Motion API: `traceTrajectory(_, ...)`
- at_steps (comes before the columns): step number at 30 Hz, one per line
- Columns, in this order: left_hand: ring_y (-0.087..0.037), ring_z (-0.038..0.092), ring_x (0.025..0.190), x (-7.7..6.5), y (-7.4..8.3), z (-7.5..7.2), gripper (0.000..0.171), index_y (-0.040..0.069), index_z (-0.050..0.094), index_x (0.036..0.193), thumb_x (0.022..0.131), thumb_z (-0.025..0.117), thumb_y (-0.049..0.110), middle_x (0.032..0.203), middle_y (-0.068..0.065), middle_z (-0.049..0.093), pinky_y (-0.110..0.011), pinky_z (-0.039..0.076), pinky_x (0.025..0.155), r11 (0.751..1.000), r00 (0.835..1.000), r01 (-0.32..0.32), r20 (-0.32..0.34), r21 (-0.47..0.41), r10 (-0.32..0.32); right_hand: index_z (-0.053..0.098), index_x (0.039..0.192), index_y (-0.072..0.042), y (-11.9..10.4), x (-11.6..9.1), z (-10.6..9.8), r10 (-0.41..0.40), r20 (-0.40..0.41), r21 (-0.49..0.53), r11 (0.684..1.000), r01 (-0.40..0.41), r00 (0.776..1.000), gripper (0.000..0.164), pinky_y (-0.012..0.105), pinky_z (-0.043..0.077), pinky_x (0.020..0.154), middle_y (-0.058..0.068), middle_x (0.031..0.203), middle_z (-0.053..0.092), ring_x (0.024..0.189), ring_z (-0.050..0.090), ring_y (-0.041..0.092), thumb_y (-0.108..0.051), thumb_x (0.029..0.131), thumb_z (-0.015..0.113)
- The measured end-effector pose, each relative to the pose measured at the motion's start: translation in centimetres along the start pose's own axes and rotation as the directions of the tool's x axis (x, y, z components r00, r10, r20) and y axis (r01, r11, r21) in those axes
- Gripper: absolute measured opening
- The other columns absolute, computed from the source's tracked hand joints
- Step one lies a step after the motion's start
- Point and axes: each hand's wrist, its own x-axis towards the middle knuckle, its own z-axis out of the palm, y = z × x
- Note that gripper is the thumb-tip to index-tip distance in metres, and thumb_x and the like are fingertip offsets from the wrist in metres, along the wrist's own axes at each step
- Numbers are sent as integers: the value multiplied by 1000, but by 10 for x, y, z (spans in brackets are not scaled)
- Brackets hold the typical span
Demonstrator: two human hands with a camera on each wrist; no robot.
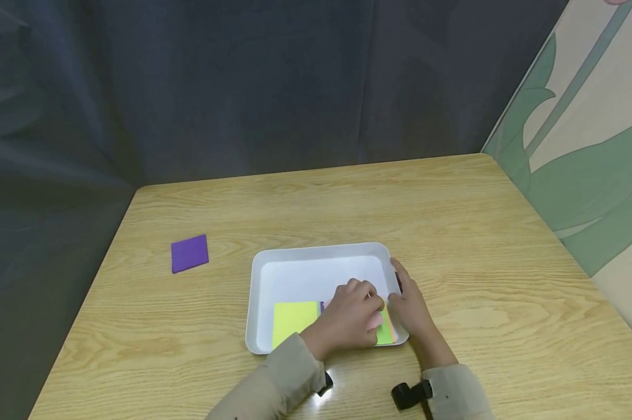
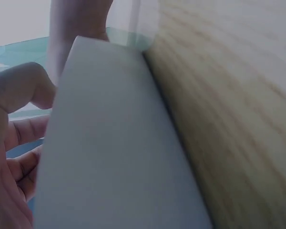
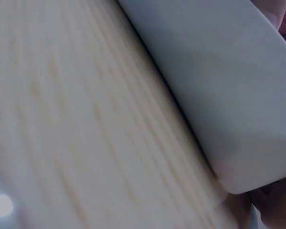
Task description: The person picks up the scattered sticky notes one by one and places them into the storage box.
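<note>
In the head view a white tray [image 1: 305,271] sits on the wooden table. My left hand [image 1: 347,318] reaches over its near wall, fingers curled around a pink paper square [image 1: 374,321]. A yellow paper square [image 1: 294,319] lies in the tray left of that hand, and a green one [image 1: 385,333] with an orange edge shows to its right. My right hand [image 1: 412,306] grips the tray's right rim. The left wrist view has the tray's outer wall [image 2: 109,143] in front of the curled left fingers [image 2: 26,174], hiding their tips.
A purple square [image 1: 189,254] lies on the table [image 1: 153,326], left of the tray. Dark cloth [image 1: 294,87] hangs behind the table's far edge and down its left side. On the right stands a wall [image 1: 599,175] painted with green leaves.
</note>
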Motion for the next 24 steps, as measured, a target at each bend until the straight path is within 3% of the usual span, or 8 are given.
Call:
traceTrajectory(5, -14, 39, 82, 3, 1, 3, 27, 16, 57, 88, 63, 62, 23, 93, 0, 50, -21, 35, 63, 999, 999, -37, 36, 7, 37, 14, 138, -6, 1, 0, 0, -5, 3, -18, 1000, 5, 1000, 73, 59, 32, 94, 33, 127, 38, 112, 39, 39, 12, 70, 35)
traceTrajectory(10, -13, 36, 83, 5, 1, 6, 29, 15, 56, 90, 65, 64, 26, 93, 1, 48, -20, 35, 64, 999, 996, -32, 86, -21, 33, 16, 138, -6, 2, 1, 0, -12, -9, -21, 1000, 12, 1000, 73, 59, 32, 93, 33, 125, 41, 110, 40, 39, 12, 70, 36)
traceTrajectory(16, -12, 34, 84, 8, 1, 11, 36, 14, 56, 94, 62, 68, 27, 95, 1, 46, -17, 34, 68, 995, 993, 1, 121, -100, 11, 17, 137, -6, 2, 0, -1, -8, -19, -46, 999, 7, 1000, 73, 58, 32, 94, 33, 125, 41, 110, 40, 39, 12, 70, 38)
traceTrajectory(24, -11, 33, 86, 14, -1, 17, 32, 17, 55, 89, 61, 69, 23, 96, 3, 45, -15, 33, 70, 976, 987, 25, 163, -215, 11, 18, 138, -7, -1, -1, -3, -5, -28, -37, 999, 4, 1000, 75, 58, 30, 95, 33, 125, 40, 112, 39, 39, 13, 68, 38)
